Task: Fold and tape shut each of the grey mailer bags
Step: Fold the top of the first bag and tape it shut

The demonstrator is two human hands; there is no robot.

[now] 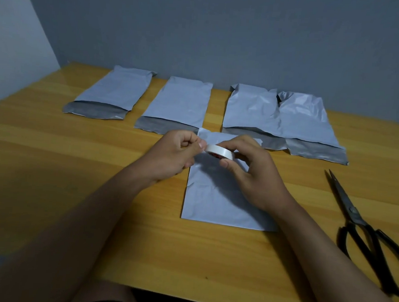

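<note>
Right hand (251, 170) grips the tape roll (219, 152) at frame centre, thumb on the near rim, fingers curled over the far side. Left hand (177, 154) pinches at the roll's left edge, thumb and forefinger closed; judged to be picking at or holding the free tape end, though the end itself is too small to make out. Roll is held above the near bag (214, 198), not resting on it.

Near bag lies centre frame on the table (76, 166), lengthwise toward the person. Its far end sits behind the hands; whether the flap is folded over cannot be told. No tape visible on it.

Four bags in a row across the upper frame: far-left bag (111, 91), second bag (178, 103), third bag (252, 109), fourth bag (307, 122). The third and fourth overlap. Each shows a darker open flap at its near edge, lying flat. None folded, none taped.

Scissors (362, 223) lie at right of frame, closed, well apart from both hands.

Progress, judged: early. No bag is visibly sealed. Current step looks like drawing tape for the near bag. Remaining: cut, seal this one, then fold and tape the four behind.
</note>
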